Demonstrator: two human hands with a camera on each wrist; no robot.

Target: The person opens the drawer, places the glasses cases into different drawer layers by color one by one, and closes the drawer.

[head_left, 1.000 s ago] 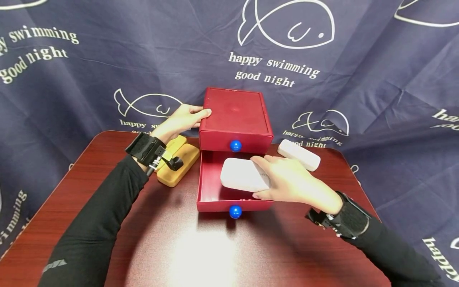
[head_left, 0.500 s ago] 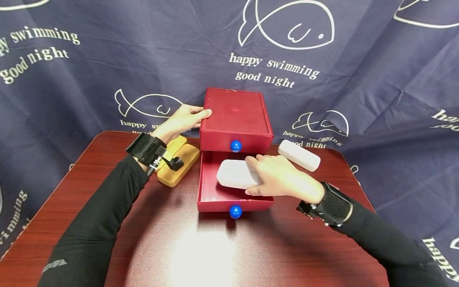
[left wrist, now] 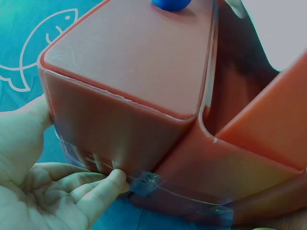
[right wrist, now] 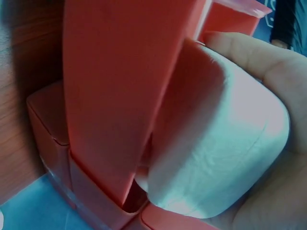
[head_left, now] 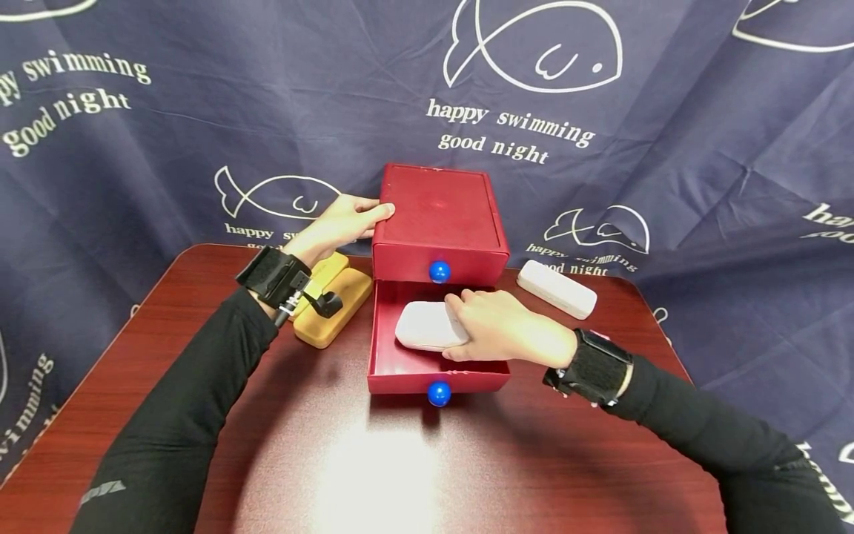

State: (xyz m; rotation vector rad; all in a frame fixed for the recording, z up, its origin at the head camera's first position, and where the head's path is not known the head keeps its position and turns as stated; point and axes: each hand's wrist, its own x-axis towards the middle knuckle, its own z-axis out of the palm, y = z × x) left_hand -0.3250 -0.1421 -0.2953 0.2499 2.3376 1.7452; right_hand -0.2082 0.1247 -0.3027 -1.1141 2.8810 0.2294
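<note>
A red two-drawer box (head_left: pixel 437 208) with blue knobs stands at the table's back middle. Its lower drawer (head_left: pixel 382 360) is pulled out toward me. My right hand (head_left: pixel 497 326) grips a white oblong case (head_left: pixel 423 325) from above and holds it down inside that drawer, near its back. The right wrist view shows the white case (right wrist: pixel 220 143) in my palm, close against the drawer's red wall (right wrist: pixel 120 86). My left hand (head_left: pixel 340 222) rests against the box's left side, thumb on the top edge. In the left wrist view its fingers (left wrist: pixel 103 184) touch the box's side wall (left wrist: pixel 120 129).
A yellow case (head_left: pixel 336 300) lies left of the box, under my left wrist. A second white case (head_left: pixel 557 288) lies right of the box. The dark red table (head_left: pixel 373 460) stretches toward me. A navy printed cloth hangs behind it.
My right hand has carried the white case left and back, lower into the open drawer. The left hand and the box have stayed where they were.
</note>
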